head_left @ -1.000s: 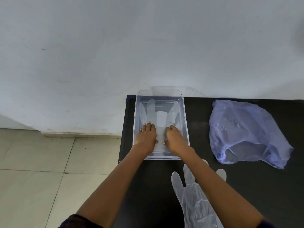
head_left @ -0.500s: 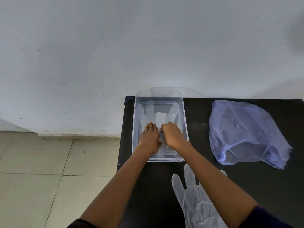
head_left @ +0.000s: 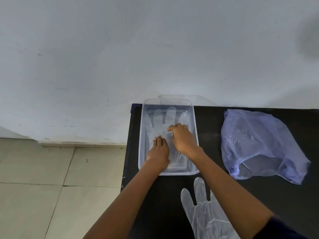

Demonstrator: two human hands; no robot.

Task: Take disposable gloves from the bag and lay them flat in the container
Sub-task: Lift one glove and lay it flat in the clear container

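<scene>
A clear plastic container (head_left: 141,135) stands at the table's far left corner by the wall. A transparent disposable glove (head_left: 170,116) lies spread on its bottom, fingers toward the wall. My left hand (head_left: 159,150) rests flat on the glove's near part. My right hand (head_left: 183,138) presses on the glove's middle, fingers bent toward the left. A second transparent glove (head_left: 202,214) lies flat on the black table near me, partly under my right forearm. The pale purple plastic bag (head_left: 259,144) lies crumpled at the right, its mouth facing me.
The black table (head_left: 210,128) ends just left of the container, with tiled floor (head_left: 51,187) below. A white wall (head_left: 155,49) stands right behind the table. A clear lid (head_left: 179,98) leans behind the container against the wall.
My right hand has slid farther along the glove toward the wall. My left hand has stayed on the glove's near part.
</scene>
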